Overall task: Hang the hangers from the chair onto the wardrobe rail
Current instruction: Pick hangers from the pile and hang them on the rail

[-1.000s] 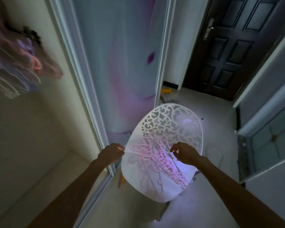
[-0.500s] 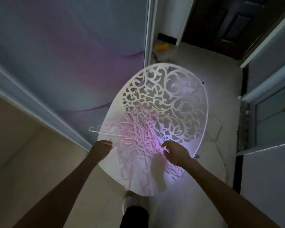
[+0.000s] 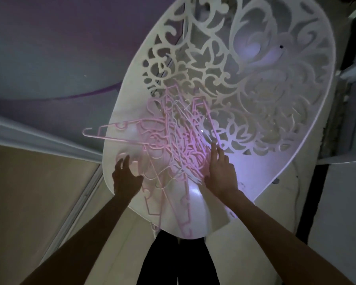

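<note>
A tangled pile of several pink plastic hangers [image 3: 173, 149] lies on the seat of a white chair [image 3: 265, 153] with a cut-out scroll back. One hanger [image 3: 111, 133] sticks out past the chair's left edge. My left hand [image 3: 125, 177] hovers over the pile's left side with fingers spread and loosely bent, holding nothing. At the pile's right side, my right hand [image 3: 220, 171] reaches in with straight fingers, the fingertips touching hangers. The wardrobe rail is out of view.
A sliding wardrobe door [image 3: 49, 48] with a purple pattern stands to the left behind the chair, its white frame [image 3: 29, 138] running along the pale floor [image 3: 29, 192]. A white panel [image 3: 341, 202] edges the right side. My dark trouser legs [image 3: 179, 262] show below the chair.
The view has dropped and closed in on the chair. Both hands have moved onto the pile, the left one opening its fingers, the right one stretching forward into the hangers.
</note>
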Tool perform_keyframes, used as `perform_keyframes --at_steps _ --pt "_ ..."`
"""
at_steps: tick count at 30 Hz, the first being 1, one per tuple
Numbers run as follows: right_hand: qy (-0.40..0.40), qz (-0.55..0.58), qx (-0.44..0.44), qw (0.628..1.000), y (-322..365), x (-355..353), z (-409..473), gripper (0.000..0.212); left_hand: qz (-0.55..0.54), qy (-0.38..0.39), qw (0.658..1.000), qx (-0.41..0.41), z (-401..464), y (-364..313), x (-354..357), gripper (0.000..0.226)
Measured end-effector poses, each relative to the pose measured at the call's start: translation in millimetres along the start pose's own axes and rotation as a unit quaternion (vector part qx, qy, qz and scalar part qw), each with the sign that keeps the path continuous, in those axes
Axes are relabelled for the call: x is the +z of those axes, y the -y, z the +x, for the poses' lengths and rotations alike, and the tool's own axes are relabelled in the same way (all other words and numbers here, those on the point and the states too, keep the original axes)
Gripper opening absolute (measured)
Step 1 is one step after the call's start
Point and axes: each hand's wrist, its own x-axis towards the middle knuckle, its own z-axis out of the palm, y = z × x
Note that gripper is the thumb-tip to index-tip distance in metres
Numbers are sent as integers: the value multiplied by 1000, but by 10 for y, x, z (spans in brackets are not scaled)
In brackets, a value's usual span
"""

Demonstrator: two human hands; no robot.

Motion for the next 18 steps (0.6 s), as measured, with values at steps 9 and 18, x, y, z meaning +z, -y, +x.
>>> perform_keyframes --at_steps 9,18 --pt "-110 239 10 965 -291 -188 -17 40 -109 116 987 -33 3 99 143 44" --pt "-24 2 -69 997 -57 72 -219 139 19 -2 998 56 -189 87 378 42"
